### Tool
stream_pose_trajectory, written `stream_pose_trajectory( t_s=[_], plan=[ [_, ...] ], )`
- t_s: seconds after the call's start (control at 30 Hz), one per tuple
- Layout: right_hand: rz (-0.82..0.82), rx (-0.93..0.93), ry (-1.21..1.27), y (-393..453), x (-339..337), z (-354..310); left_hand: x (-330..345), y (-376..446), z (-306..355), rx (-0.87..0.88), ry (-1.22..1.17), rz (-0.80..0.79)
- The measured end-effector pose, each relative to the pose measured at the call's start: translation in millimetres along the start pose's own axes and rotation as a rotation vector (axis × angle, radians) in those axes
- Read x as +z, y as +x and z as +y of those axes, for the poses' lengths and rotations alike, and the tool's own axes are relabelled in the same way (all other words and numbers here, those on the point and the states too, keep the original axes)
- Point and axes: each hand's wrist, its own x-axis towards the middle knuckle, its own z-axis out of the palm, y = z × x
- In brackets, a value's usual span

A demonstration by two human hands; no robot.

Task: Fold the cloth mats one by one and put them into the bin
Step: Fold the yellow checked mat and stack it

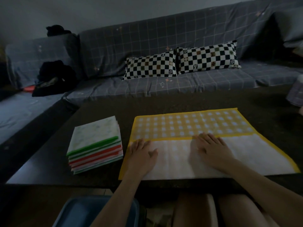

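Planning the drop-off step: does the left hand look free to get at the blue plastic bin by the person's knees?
Probably yes. The left hand lies flat on the yellow checked cloth mat, holding nothing, and the blue plastic bin sits below the dark table's near edge, under the left forearm, nothing covering it.

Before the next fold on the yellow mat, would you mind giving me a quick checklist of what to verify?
1. First fold made: the yellow mat has its near part turned over, pale underside up. Ok.
2. Fold held: left hand and right hand lie flat on the turned-over part. Ok.
3. Edges matched: the folded edge runs slightly skewed across the checks. Not ok.
4. Room on the table: the stack of mats lies apart, to the left. Ok.
5. Bin within reach: by the near edge, below the left arm. Ok.
6. Bin has space: inside too dark. Cannot tell.
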Motion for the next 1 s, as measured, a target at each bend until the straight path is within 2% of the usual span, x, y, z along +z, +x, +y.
stream_pose_trajectory(
  t_s=[0.17, 0.37, 0.53, 0.73, 1.0],
  plan=[
    [0.05, -0.033, 0.075, 17, -23, 3, -6, 27, 23, 0.021, -0.079, 0.03],
    [0.144, -0.035, 0.085, 67, -38, 20, -19, 71, 62, 0.167, -0.155, 0.14],
    [0.178, -0.033, 0.075, 126, -41, 32, -10, 137, 86, 0.219, -0.1, 0.188],
    [0.198, -0.008, 0.089, 175, -37, 45, -1, 196, 91, 0.209, -0.079, 0.187],
    [0.2, 0.048, 0.22, 190, -24, 48, 5, 212, 85, 0.242, -0.089, 0.211]
  ],
)
